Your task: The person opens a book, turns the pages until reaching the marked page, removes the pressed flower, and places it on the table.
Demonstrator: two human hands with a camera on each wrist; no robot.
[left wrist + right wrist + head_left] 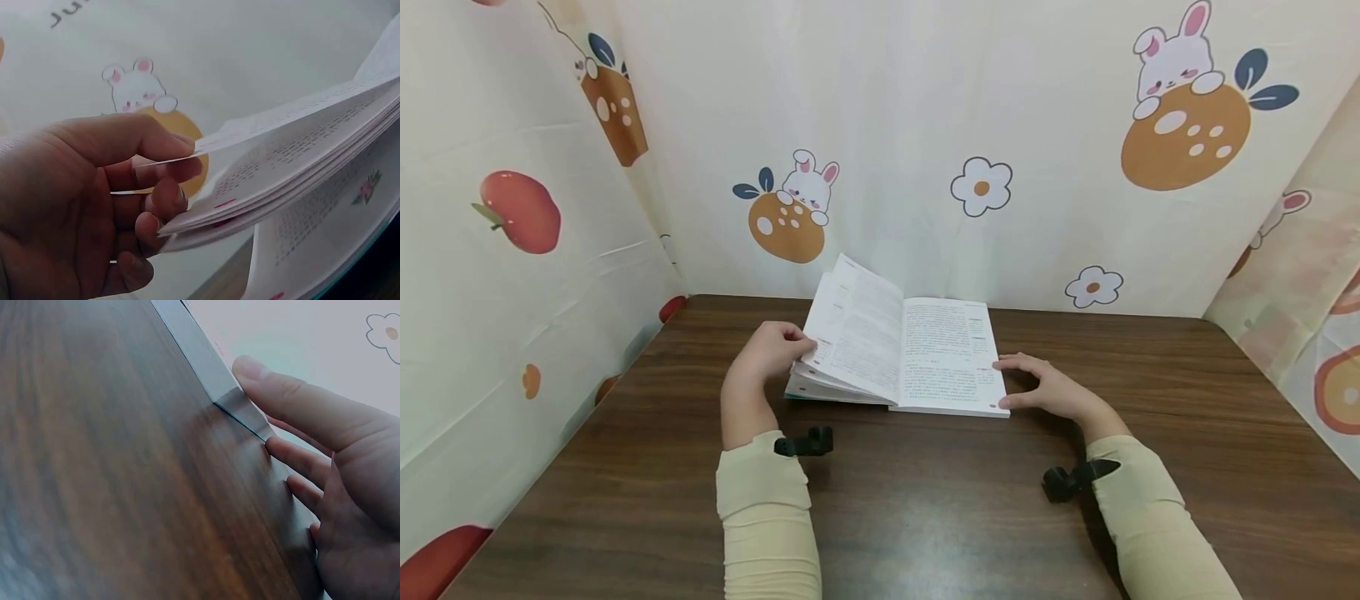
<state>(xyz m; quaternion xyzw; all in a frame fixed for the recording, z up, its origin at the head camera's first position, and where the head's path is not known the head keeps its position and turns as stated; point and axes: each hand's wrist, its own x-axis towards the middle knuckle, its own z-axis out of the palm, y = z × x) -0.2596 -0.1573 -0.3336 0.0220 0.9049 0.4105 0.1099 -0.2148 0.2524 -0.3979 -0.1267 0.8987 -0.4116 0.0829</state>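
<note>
An open book (943, 358) with printed pages lies near the back of the table. My left hand (769, 350) is at its left side, the thumb and index finger pinching a page (262, 125) near its outer edge. That page is lifted; below it, in the left wrist view, several more leaves (294, 169) fan apart, their corners by the other fingertips. My right hand (1048, 387) rests at the book's lower right corner, fingers extended. Its thumb (253, 369) touches the right page's edge, and the other fingertips are along the side of the book.
The book lies on a dark brown wooden table (925, 508). Behind it hangs a pale curtain (895, 108) printed with rabbits, fruit and flowers, which also runs along the left and right sides. A black wrist mount (805, 442) is on each sleeve.
</note>
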